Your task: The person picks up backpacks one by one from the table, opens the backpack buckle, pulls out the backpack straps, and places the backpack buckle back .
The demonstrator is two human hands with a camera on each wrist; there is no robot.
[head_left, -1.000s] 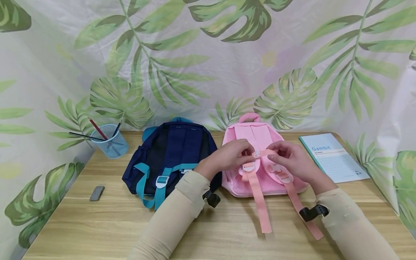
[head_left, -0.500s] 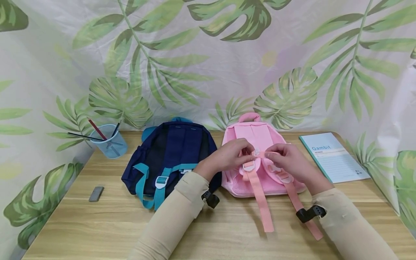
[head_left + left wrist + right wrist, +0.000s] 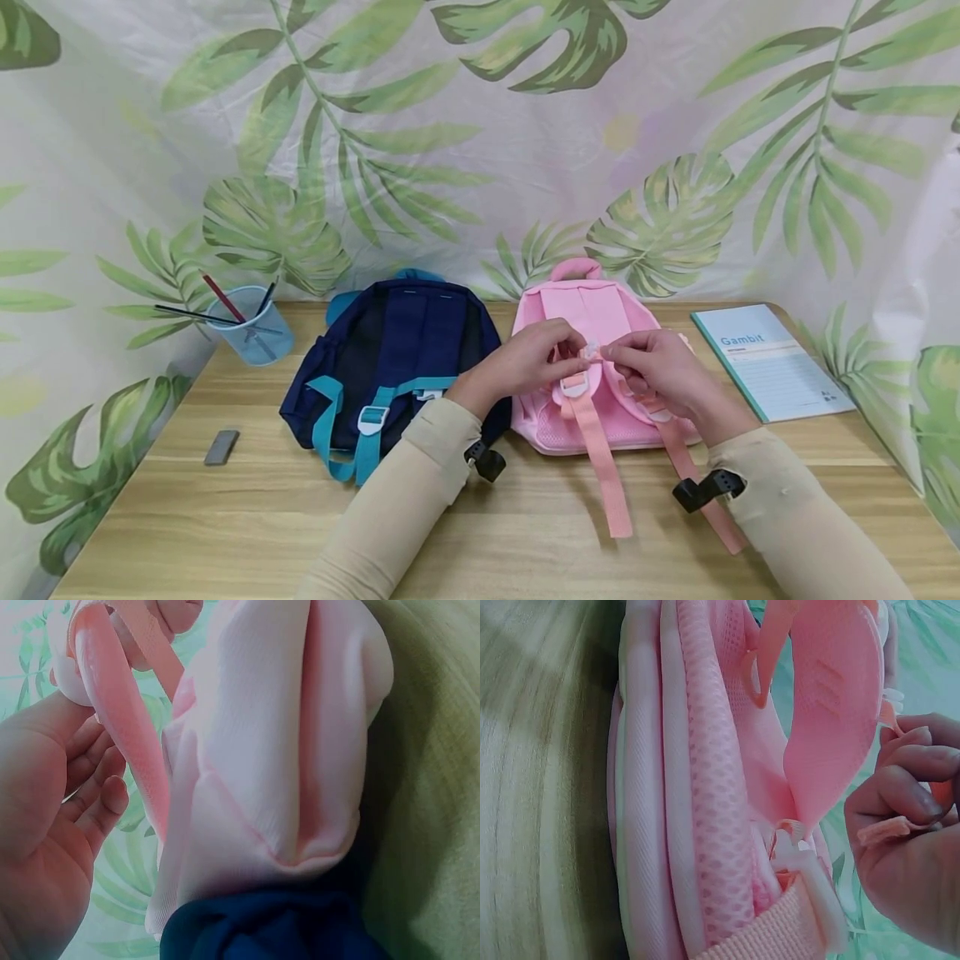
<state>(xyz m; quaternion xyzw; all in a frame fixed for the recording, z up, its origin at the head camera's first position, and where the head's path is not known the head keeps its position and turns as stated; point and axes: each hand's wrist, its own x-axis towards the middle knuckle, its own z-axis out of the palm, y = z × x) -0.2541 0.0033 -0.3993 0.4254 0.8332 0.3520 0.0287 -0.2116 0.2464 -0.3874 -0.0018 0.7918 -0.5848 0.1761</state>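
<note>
A pink backpack (image 3: 583,307) stands with its strap side facing me and two peach webbing straps hanging onto the table. At its middle, my left hand (image 3: 534,360) pinches a small white buckle (image 3: 592,350) on a peach chest strap, beside the left shoulder strap. My right hand (image 3: 666,371) pinches the same chest strap close to the buckle, fingertips almost meeting the left hand's. A short peach strap end (image 3: 885,831) pokes out between the right fingers in the right wrist view. In the left wrist view, the shoulder strap (image 3: 124,712) runs past my left fingers; the buckle's details are hidden.
A navy backpack (image 3: 423,333) with teal straps stands at the left, touching the pink one. Farther left are a blue mesh pen cup (image 3: 262,337) and a grey eraser-like block (image 3: 222,447). A notebook (image 3: 772,362) lies at the back right, on the wooden table (image 3: 480,533).
My right hand has moved left along the chest strap, up to the left hand, and its fingers have curled more. The left hand has stayed at the buckle.
</note>
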